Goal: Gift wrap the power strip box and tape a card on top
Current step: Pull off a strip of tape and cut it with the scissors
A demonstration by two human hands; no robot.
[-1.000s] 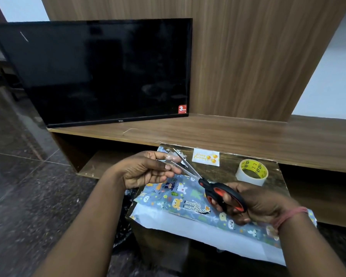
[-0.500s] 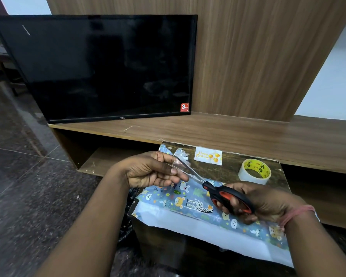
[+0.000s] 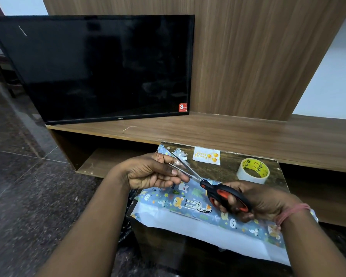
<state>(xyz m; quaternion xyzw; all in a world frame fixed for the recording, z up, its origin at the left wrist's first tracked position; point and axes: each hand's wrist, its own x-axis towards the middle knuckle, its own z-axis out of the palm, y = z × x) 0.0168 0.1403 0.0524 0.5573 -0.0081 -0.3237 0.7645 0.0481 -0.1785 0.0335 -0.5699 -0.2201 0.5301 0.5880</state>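
Note:
The box [image 3: 188,200], wrapped in blue animal-print paper, lies on a small dark table [image 3: 224,172], with a white paper flap [image 3: 208,230] spread toward me. My right hand [image 3: 256,200] grips the black and orange handles of the scissors [image 3: 224,194]. Their blades are parted and point up-left. My left hand [image 3: 152,172] hovers over the box's left end and pinches a small strip of clear tape [image 3: 177,163] between the blades. A white "Happy Birthday" card [image 3: 207,155] lies flat at the table's back. A roll of clear tape [image 3: 253,170] stands to its right.
A long wooden TV unit [image 3: 248,136] runs behind the table, with a black television [image 3: 100,66] on its left part and an open shelf [image 3: 108,162] below. Dark polished floor [image 3: 28,186] lies to the left. A black bag [image 3: 128,226] hangs at the table's left side.
Both hands and the scissors keep nearly the same pose over the box. My view has shifted slightly, and the blades stay parted at the tape.

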